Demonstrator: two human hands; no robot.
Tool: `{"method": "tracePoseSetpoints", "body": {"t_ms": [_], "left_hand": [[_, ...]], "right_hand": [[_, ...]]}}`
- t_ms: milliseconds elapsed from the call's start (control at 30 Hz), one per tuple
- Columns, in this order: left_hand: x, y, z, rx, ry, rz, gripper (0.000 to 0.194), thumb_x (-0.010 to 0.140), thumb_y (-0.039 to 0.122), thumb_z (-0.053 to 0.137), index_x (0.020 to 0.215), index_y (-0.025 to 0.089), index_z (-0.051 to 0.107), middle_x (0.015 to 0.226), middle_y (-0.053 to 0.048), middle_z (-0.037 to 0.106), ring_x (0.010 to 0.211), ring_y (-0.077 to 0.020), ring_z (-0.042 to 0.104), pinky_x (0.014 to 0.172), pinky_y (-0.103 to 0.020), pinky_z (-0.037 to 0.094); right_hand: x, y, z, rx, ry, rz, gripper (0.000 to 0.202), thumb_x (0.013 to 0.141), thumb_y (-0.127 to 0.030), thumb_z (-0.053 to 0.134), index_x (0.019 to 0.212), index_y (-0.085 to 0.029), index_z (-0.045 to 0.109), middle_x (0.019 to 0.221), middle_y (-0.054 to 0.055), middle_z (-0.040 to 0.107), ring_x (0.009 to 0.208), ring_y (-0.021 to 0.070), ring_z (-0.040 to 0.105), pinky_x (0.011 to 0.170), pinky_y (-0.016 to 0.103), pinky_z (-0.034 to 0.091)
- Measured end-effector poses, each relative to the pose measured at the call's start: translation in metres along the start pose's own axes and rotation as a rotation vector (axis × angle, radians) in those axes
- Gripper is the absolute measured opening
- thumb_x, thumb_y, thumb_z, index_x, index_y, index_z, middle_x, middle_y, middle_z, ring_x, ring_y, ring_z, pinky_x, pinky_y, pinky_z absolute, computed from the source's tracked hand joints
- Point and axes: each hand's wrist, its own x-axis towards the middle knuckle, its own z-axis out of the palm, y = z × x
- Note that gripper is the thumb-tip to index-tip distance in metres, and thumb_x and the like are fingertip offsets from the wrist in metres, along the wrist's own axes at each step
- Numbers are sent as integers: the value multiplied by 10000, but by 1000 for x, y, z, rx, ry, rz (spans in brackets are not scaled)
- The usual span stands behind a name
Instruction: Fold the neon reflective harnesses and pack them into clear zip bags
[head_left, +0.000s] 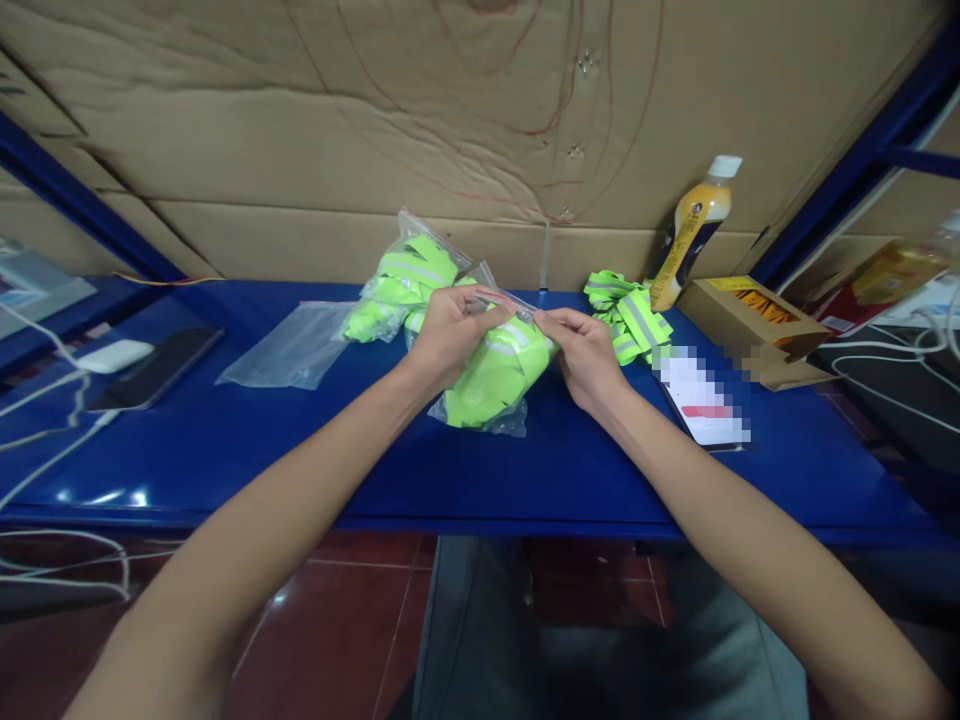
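Observation:
My left hand (pixel 456 328) pinches the top edge of a clear zip bag (pixel 496 372) with a red seal line. Fingers of my right hand (pixel 577 345) are closed on the same edge at its right corner. Folded neon-yellow reflective straps fill this bag, which rests over the blue table (pixel 420 480). Behind my left hand lie filled bags (pixel 409 275) of the same neon material. A flat clear bag (pixel 289 345) with nothing visible inside lies to the left. Loose neon straps (pixel 626 312) sit beyond my right hand.
At the right are a lit phone (pixel 701 400), a yellow drink bottle (pixel 694 235) and an open cardboard box (pixel 757 330). A dark phone (pixel 161 368) with a white case (pixel 116 356) and cables lies left. A cardboard panel (pixel 375 130) stands behind.

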Motion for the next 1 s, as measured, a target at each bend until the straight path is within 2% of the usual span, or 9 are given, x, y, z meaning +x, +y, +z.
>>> {"method": "tracePoseSetpoints", "body": {"t_ms": [167, 267, 467, 533, 600, 667, 767, 867, 1000], "left_hand": [[1, -3, -1, -30, -2, -15, 316, 632, 353, 981, 796, 158, 793, 801, -64, 774, 701, -174, 704, 679, -293, 589], [6, -9, -6, -26, 94, 73, 322, 657, 397, 973, 771, 178, 767, 773, -40, 750, 681, -160, 670, 660, -286, 569], [17, -24, -15, -5, 235, 165, 455, 761, 575, 909, 810, 178, 693, 810, -43, 725, 719, -158, 664, 703, -291, 576], [18, -26, -17, 136, 234, 229, 537, 870, 707, 770, 896, 177, 687, 908, -81, 753, 816, -194, 711, 764, -317, 598], [17, -25, -19, 369, 230, 375, 623, 950, 771, 626, 1133, 179, 681, 1193, -149, 757, 1047, -254, 738, 902, -373, 611], [13, -24, -20, 655, 169, 555, 667, 1012, 734, 549, 1386, 183, 590, 1477, -198, 637, 1318, -314, 652, 1100, -463, 552], [4, -27, -16, 1015, -79, 711, 573, 1111, 566, 404, 1450, 132, 563, 1529, -222, 591, 1471, -341, 531, 1275, -533, 397], [-5, -37, -9, 1187, -288, 681, 593, 1132, 455, 319, 1527, 49, 495, 1596, -275, 519, 1555, -365, 444, 1315, -563, 344], [-13, -48, 0, 1321, -358, 668, 645, 1092, 314, 373, 1666, 29, 306, 1776, -280, 209, 1687, -404, 138, 1340, -620, 249]], "right_hand": [[0, -4, 1, 14, -23, 40, 415, 642, -545, 964, 796, -209, 775, 795, -19, 725, 724, 122, 624, 691, 260, 520], [-5, -8, 6, 39, -100, 115, 520, 667, -589, 955, 991, -227, 770, 928, -7, 772, 807, 136, 686, 727, 259, 576], [-17, 7, 17, -137, -290, 123, 765, 534, -465, 1042, 1158, -257, 652, 1186, 56, 802, 1085, 252, 762, 930, 381, 651], [-13, 15, 14, -180, -252, 58, 767, 569, -509, 1016, 1173, -249, 621, 1222, 80, 790, 1123, 274, 759, 961, 413, 648], [-5, 20, 6, -244, -152, -6, 784, 626, -593, 967, 1211, -249, 575, 1203, 93, 785, 1090, 286, 767, 939, 439, 651], [6, 23, -5, -388, -53, -94, 766, 701, -680, 898, 1230, -249, 550, 1152, 93, 779, 1043, 294, 765, 932, 462, 640], [18, 23, -19, -799, 25, -269, 572, 921, -766, 640, 1078, -217, 620, 1053, 125, 737, 1069, 328, 713, 1031, 529, 568], [22, 24, -26, -1178, 58, -362, 581, 1091, -637, 341, 1002, -172, 678, 1047, 184, 671, 1166, 376, 635, 1115, 617, 466], [22, 26, -28, -1308, 104, -386, 516, 1108, -471, 332, 1115, -113, 703, 1075, 212, 645, 1174, 367, 604, 1132, 592, 450]]}}
